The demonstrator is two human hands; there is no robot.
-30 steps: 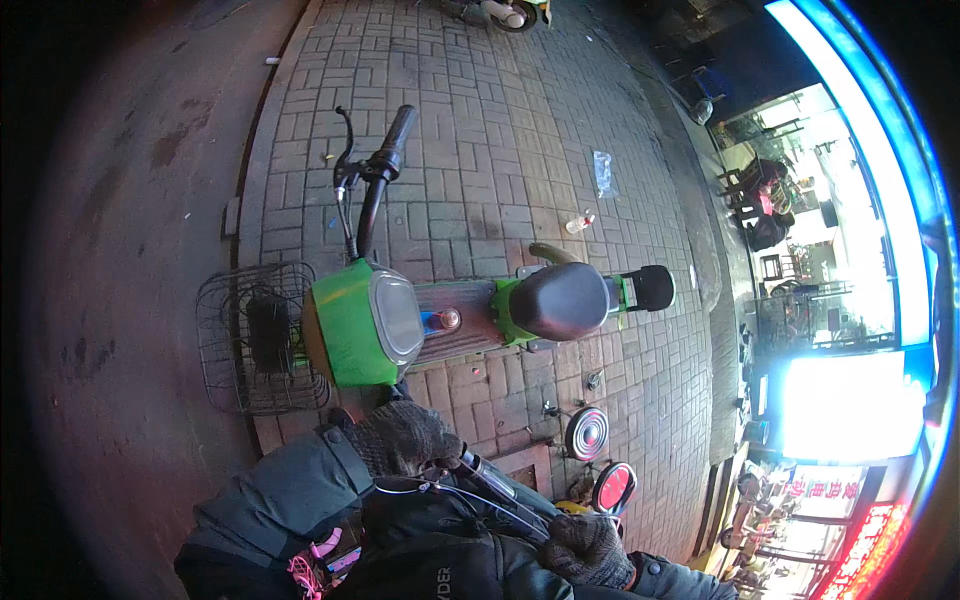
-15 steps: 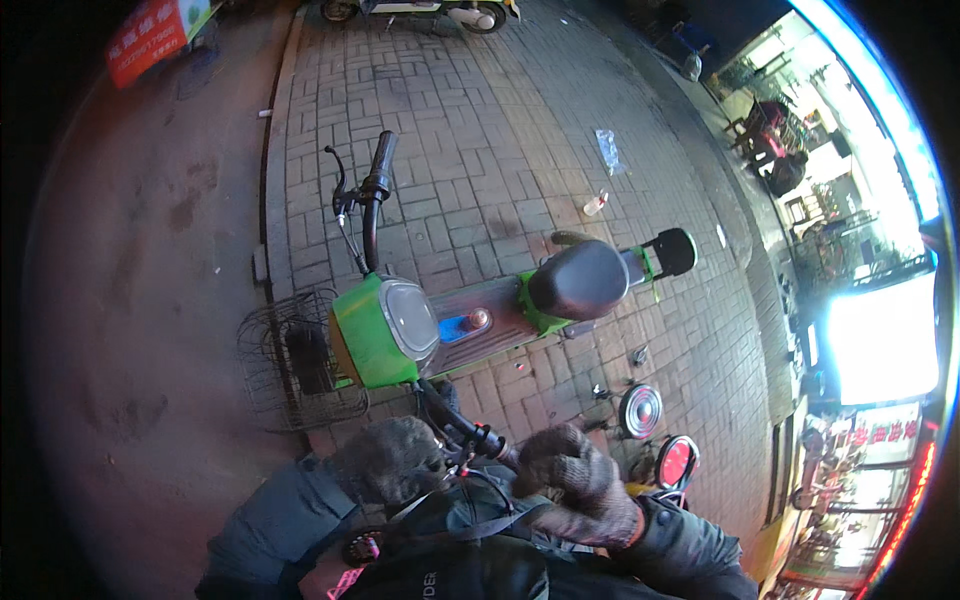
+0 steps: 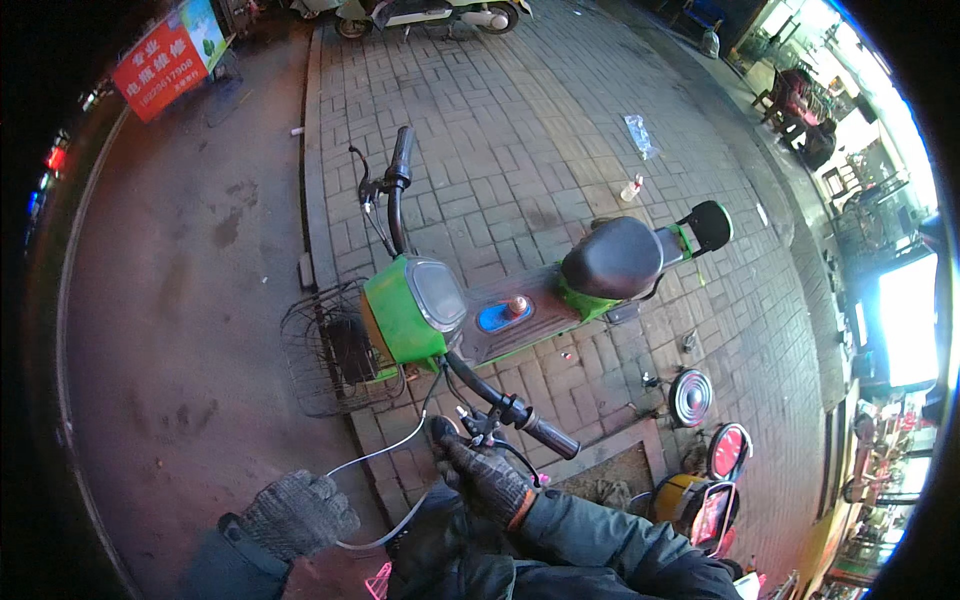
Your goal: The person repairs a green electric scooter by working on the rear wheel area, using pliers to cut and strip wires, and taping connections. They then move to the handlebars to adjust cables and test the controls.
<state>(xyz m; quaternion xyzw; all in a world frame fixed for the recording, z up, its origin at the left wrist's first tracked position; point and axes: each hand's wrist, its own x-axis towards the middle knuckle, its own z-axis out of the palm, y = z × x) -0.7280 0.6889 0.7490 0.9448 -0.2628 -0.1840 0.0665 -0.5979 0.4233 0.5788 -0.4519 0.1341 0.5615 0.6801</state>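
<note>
A green electric scooter [image 3: 405, 310] stands crosswise before me, its near handlebar grip [image 3: 552, 437] pointing at me. My left hand [image 3: 300, 515], in a grey knit glove, is closed on a pale control cable [image 3: 378, 455] that loops out from below the handlebar. My right hand [image 3: 488, 480], gloved too, is closed just below the near brake lever bracket [image 3: 485, 425], touching it. What lies between its fingers is hidden. The black lever [image 3: 520, 458] curves past that hand. The far brake lever [image 3: 358, 170] is out of my reach.
A wire basket [image 3: 325, 350] hangs at the scooter's front; its seat [image 3: 612, 258] is to the right. At near right lie a round speaker-like disc [image 3: 691, 397], a red round item [image 3: 729, 450] and a yellow container [image 3: 680, 497]. A small bottle [image 3: 631, 188] stands on the paving.
My left hand has moved left and down, away from the handlebar, and the cable now shows as a wide loop. My right hand has moved from beside the grip to the brake lever bracket.
</note>
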